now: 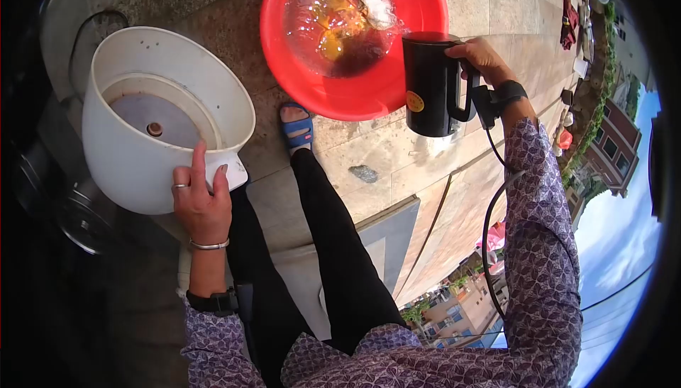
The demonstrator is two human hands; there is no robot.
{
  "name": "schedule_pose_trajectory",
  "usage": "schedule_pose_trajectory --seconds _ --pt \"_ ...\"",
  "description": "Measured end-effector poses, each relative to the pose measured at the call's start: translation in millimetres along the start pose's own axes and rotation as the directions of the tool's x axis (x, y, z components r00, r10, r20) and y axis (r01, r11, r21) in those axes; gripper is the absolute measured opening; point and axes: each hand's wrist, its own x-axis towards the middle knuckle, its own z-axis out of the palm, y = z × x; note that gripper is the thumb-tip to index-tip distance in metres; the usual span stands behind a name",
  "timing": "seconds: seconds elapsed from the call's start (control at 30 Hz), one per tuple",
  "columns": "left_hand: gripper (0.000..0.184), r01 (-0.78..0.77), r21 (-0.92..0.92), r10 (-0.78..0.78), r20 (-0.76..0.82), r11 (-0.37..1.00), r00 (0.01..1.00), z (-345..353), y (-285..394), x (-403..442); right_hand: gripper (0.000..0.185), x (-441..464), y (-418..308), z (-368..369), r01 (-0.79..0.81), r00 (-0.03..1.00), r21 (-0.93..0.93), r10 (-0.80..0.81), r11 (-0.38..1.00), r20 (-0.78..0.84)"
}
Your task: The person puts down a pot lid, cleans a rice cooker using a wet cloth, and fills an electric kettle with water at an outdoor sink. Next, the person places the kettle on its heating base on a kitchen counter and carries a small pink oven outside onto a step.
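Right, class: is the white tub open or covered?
Open: no lid covers the white tub; its grey inner disc and small brown knob show plainly inside.

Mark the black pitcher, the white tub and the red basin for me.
Black pitcher [430,83], head view: middle of its body.
White tub [129,152], head view: outer wall.
Red basin [344,98], head view: bare inner wall.

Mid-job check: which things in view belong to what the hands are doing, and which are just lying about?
In use:
- black jug, held in the right hand
- red basin with water, beside the jug
- white tub, by the left hand

Apparently just lying about:
- dark red cloth
- orange-red object, too small to identify
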Motion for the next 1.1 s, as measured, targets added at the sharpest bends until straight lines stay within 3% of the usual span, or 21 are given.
schedule_pose_trajectory --seconds 0.17,0.37,0.53,0.77,0.97,1.03,1.1 --pt "0.05 -0.001 -0.005 0.001 -0.011 1.0 1.0 -1 -1 0 0.028 17 -12 -8 0.052 0.998 -0.143 -0.055 0.988 -0.016" --pt "0.05 -0.014 -0.041 0.013 -0.03 0.999 0.999 -1 -5 0 0.025 33 -27 -12 -0.055 0.998 -0.385 0.054 0.921 -0.014" --pt "0.05 -0.019 -0.04 0.018 -0.028 0.999 0.999 -2 -6 -1 0.029 32 -32 -4 0.016 1.0 -0.545 -0.004 0.838 0.023" --pt "0.05 0.016 -0.045 -0.015 0.013 0.999 1.0 -5 -3 -1 0.029 29 -48 1 -0.005 1.0 -0.598 -0.011 0.802 -0.023" --pt "0.05 -0.004 -0.044 0.005 0.007 0.999 1.0 -4 -3 -1 0.028 24 -64 6 0.073 0.997 -0.695 -0.079 0.715 0.024" --pt "0.05 -0.008 -0.052 0.008 0.007 0.999 1.0 -4 -3 -2 0.027 21 -67 11 0.175 0.979 -0.688 -0.2 0.705 0.044" --pt "0.05 0.006 -0.043 -0.005 0.01 0.999 1.0 -5 -2 -2 0.026 18 -77 16 0.133 0.986 -0.697 -0.167 0.705 0.019"
